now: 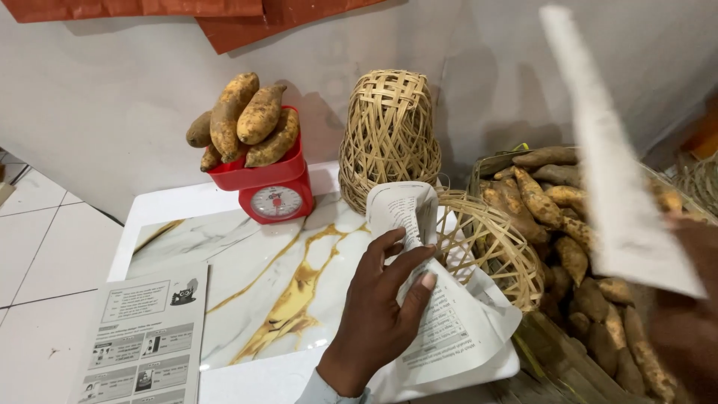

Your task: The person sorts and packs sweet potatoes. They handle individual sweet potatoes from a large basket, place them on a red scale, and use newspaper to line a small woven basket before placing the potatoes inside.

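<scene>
My left hand (378, 310) grips a folded bundle of printed paper sheets (437, 314) over the front of a marble-patterned table (247, 269). The sheets curl upward at their top end, beside a small woven bamboo basket (490, 247) lying on its side. At the right edge my right hand (688, 314), dark and partly out of view, holds up a single white sheet (613, 164) that is blurred and slants across the picture.
A red kitchen scale (269, 187) at the back carries several sweet potatoes (243, 120). A stack of upturned woven baskets (389, 135) stands beside it. A crate of sweet potatoes (568, 254) sits at right. A printed leaflet (142, 337) lies at the front left.
</scene>
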